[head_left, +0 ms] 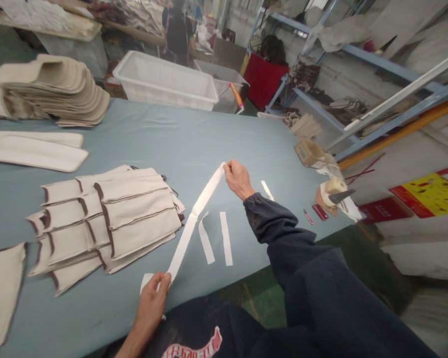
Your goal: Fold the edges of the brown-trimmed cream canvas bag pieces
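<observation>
A long white strip [186,233], with a crease or join near its middle, stretches diagonally above the table between my two hands. My left hand [152,301] pinches its lower end near the table's front edge; a white piece [145,282] shows just beside that hand. The upper end is pinched in my right hand [239,178], farther out over the table. Below the right hand lie a slightly curled white strip [207,242] and a straight white strip [226,238]. Another short strip [267,190] lies right of that hand, partly hidden by the sleeve.
Several beige fabric pieces with dark edging [134,209] are stacked on the blue-grey table [194,139]. More beige stacks [59,89] stand far left. White bins [164,79] stand behind the table. A pink cutter [308,217], red item [320,212] and thread cone [336,187] lie right.
</observation>
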The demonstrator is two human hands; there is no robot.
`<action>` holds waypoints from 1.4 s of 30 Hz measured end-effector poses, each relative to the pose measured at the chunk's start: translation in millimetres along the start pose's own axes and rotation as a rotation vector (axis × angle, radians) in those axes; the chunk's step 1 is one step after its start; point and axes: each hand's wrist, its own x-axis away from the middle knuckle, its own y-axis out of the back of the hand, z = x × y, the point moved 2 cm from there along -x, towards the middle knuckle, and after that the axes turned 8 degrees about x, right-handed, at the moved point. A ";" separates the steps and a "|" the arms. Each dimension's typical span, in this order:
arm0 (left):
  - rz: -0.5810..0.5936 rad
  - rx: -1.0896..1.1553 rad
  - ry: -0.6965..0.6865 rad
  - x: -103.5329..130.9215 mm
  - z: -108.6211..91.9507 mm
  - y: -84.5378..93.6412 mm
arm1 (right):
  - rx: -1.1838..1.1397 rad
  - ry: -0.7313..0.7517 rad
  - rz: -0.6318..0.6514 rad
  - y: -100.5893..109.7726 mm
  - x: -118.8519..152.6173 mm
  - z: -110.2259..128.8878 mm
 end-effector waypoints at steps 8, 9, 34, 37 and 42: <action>-0.177 -0.161 -0.030 -11.4 30.6 -20.5 | 0.023 0.051 0.042 -28.6 -47.5 1.8; -0.191 -0.169 -0.033 -11.2 32.2 -21.7 | 0.021 0.057 0.050 -32.7 -49.5 2.3; -0.199 0.115 0.243 37.0 49.5 -1.7 | -0.530 0.089 0.176 -15.1 -11.1 15.9; -0.261 0.189 0.290 56.6 52.7 9.5 | -0.649 0.110 0.241 3.7 8.0 25.4; -0.312 0.563 0.289 84.3 34.5 28.9 | -0.841 0.124 0.431 22.6 50.8 55.9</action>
